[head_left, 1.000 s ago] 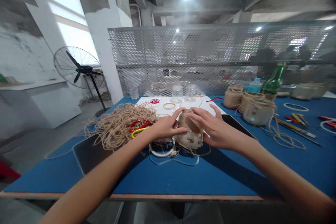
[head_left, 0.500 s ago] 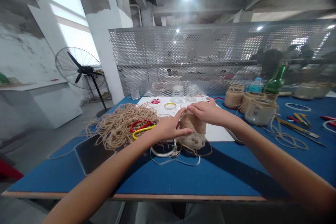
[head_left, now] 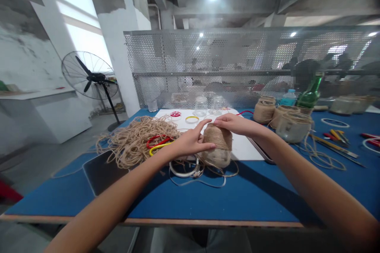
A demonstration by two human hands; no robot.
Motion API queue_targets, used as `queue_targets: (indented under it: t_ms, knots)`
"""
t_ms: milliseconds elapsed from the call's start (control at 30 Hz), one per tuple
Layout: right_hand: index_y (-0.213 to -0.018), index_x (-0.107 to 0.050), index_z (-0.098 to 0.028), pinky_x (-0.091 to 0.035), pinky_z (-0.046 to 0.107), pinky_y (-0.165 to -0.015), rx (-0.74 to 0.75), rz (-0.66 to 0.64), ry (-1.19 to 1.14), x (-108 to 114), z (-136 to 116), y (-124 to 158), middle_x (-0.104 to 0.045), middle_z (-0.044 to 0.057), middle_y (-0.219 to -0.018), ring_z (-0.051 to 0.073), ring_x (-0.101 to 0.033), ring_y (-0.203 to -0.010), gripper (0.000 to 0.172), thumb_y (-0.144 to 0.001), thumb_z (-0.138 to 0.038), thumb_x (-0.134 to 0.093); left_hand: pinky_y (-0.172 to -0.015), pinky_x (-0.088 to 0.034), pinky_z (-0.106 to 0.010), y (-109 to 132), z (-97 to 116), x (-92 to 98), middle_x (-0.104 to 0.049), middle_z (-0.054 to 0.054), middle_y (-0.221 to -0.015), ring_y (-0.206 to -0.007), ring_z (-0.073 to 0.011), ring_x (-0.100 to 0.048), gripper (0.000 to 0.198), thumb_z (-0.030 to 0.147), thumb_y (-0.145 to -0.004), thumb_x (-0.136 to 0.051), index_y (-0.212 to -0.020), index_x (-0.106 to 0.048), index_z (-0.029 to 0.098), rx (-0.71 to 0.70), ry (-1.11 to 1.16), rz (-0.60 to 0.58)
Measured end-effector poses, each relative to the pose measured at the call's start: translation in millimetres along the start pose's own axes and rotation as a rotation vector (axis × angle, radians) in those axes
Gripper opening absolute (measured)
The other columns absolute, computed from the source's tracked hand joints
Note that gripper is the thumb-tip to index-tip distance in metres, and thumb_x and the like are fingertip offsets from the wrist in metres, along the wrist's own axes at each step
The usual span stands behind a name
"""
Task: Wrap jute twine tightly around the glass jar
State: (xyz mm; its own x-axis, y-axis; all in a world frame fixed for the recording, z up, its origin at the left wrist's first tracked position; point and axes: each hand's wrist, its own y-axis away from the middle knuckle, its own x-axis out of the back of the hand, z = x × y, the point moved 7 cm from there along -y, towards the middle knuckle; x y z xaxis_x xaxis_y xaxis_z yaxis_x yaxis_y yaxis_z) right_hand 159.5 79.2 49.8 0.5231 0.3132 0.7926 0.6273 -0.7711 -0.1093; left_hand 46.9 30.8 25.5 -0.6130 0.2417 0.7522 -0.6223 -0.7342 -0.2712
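The left hand (head_left: 190, 143) is spread, its fingertips against a twine-wrapped jar (head_left: 218, 146), while the right hand (head_left: 237, 124), fingers together, lies over the jar's top, clasping it between them at the near edge of a white board (head_left: 246, 146) on the blue desk (head_left: 267, 189). At the jar's 9 o'clock sits a heap of twine (head_left: 133, 142) with a red ring (head_left: 156, 140) and a yellow ring (head_left: 158, 150) on it, and a white ring (head_left: 184, 172) lies at 8 o'clock. Two glass jars (head_left: 201, 106) stand at 12 o'clock; wrapped jars (head_left: 264, 111) and a green bottle (head_left: 310, 93) stand at 2 o'clock.
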Motion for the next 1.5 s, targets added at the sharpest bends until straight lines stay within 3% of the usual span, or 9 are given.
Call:
queue_targets:
  t_ms: [233,500,733,933,1100,1233,1367,1500]
  knots:
    - [-0.073,-0.054,-0.014,-0.034,0.025,-0.063,0.107,0.001,-0.221,-2,9,-2,-0.051,0.000,-0.068,0.011,-0.043,-0.064,0.036,-0.080,-0.048,-0.044,-0.047,-0.027,-0.020,-1,-11,4.0,-0.036,0.009,-0.052,-0.047,-0.0085,-0.037,0.073,0.038,-0.079,-0.056,-0.136,-0.014,0.022,-0.022,0.056,0.005]
    - [-0.073,-0.052,-0.014,-0.032,0.026,-0.065,0.151,-0.023,-0.312,-2,14,8,-0.047,-0.001,-0.069,0.012,-0.041,-0.067,0.035,-0.081,-0.047,-0.044,-0.051,-0.029,-0.021,-2,-16,4.6,-0.036,0.009,-0.051,-0.047,-0.0077,-0.037,0.065,0.036,-0.081,-0.052,-0.135,-0.020,0.018,-0.002,0.020,-0.038]
    - [-0.076,-0.051,-0.015,-0.033,0.026,-0.069,0.174,-0.050,-0.322,-3,15,11,-0.047,0.000,-0.073,0.012,-0.041,-0.071,0.035,-0.082,-0.048,-0.043,-0.051,-0.030,-0.021,-3,-22,0.0,-0.041,0.007,-0.056,-0.051,-0.0088,-0.040,0.072,0.042,-0.079,-0.053,-0.137,-0.016,0.020,-0.004,0.028,-0.054]
    - [-0.073,-0.051,-0.015,-0.033,0.025,-0.063,0.198,-0.093,-0.197,-1,12,13,-0.044,-0.001,-0.068,0.011,-0.039,-0.066,0.037,-0.084,-0.049,-0.040,-0.050,-0.029,-0.021,-2,-17,-2.2,-0.038,0.008,-0.054,-0.050,-0.0089,-0.039,0.073,0.042,-0.076,-0.057,-0.134,-0.019,0.021,0.006,0.044,-0.063]
    - [-0.063,-0.048,-0.015,-0.032,0.026,-0.058,0.124,0.034,0.025,6,16,11,-0.045,0.000,-0.062,0.012,-0.040,-0.061,0.043,-0.084,-0.051,-0.036,-0.048,-0.028,-0.022,-2,-10,-4.4,-0.039,0.008,-0.053,-0.048,-0.0095,-0.040,0.072,0.042,-0.076,-0.058,-0.133,-0.019,0.020,0.007,0.031,-0.053]
    - [-0.064,-0.052,-0.016,-0.035,0.027,-0.058,0.015,0.093,0.014,1,16,10,-0.053,0.003,-0.063,0.013,-0.045,-0.061,0.049,-0.086,-0.053,-0.028,-0.048,-0.027,-0.021,-2,-8,-6.4,-0.040,0.008,-0.053,-0.047,-0.0095,-0.040,0.070,0.040,-0.078,-0.056,-0.133,-0.018,0.020,-0.003,0.025,-0.054]
    - [-0.075,-0.057,-0.017,-0.036,0.028,-0.062,0.097,0.083,0.037,-6,2,8,-0.058,0.005,-0.074,0.015,-0.048,-0.068,0.043,-0.086,-0.050,-0.033,-0.047,-0.027,-0.021,-2,-8,-5.9,-0.040,0.008,-0.053,-0.047,-0.0092,-0.040,0.071,0.040,-0.078,-0.055,-0.134,-0.017,0.020,-0.006,-0.006,-0.050]
    - [-0.068,-0.054,-0.016,-0.033,0.027,-0.056,0.083,0.117,0.032,-5,-1,7,-0.053,0.002,-0.066,0.013,-0.044,-0.061,0.038,-0.084,-0.046,-0.038,-0.047,-0.027,-0.020,-2,-7,-5.7,-0.040,0.009,-0.053,-0.047,-0.0091,-0.040,0.072,0.040,-0.078,-0.055,-0.135,-0.015,0.022,-0.002,-0.026,-0.051]
